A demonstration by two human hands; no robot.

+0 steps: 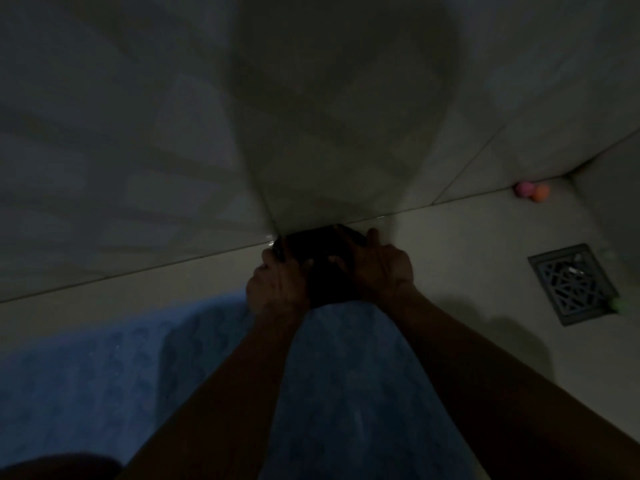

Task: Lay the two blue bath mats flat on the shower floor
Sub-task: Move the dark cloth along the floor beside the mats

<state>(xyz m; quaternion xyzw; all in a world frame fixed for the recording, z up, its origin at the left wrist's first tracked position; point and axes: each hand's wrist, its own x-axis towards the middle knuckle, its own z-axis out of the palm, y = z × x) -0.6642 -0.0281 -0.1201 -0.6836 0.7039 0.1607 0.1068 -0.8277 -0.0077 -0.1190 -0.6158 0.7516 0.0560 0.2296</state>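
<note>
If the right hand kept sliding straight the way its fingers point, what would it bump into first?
Most likely the tiled wall. The right hand points away from the person, fingertips almost at the seam where floor meets wall. The picture is dark, so the gap is hard to judge.

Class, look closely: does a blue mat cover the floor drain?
No. The floor drain lies bare on the tile, well right of the blue mat.

blue bath mats (104, 368), pink and orange balls (531, 192)

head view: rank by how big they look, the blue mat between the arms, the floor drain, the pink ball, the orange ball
1. blue mat, by far largest, though nearest the camera
2. floor drain
3. pink ball and orange ball: alike, no ranking
</note>
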